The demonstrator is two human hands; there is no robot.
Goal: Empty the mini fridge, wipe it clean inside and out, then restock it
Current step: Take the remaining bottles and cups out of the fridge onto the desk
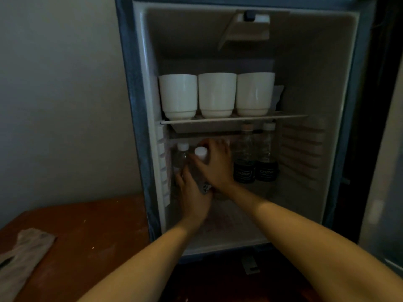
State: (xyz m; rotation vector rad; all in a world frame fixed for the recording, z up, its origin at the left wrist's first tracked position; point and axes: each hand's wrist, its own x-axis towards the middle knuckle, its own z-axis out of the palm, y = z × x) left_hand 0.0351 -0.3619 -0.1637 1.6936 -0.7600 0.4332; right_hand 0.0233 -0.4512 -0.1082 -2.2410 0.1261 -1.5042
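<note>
Fingers (219, 147) of right hand (214, 168) curled round white-capped bottle (200, 153), left hand (193, 192) gripping it lower down, low inside open mini fridge (305, 73).

Mini fridge (305, 62): dark blue-grey outer frame, plain off-white lining. Centre of frame: three cups (217, 94), glossy cream-white, unpatterned, on a white wire shelf (283, 117). Lower centre-left: two clear bottles (181, 158) with white caps. To their right: two dark-labelled bottles (244, 171), transparent above, black labels with pale lettering; one cap pale pink-beige, the other white. Lower left: counter (87, 225), reddish brown with small pale specks; cloth (24, 253), pale grey-beige with a dark patch. Left: wall (54, 94), plain greyish cream.
</note>
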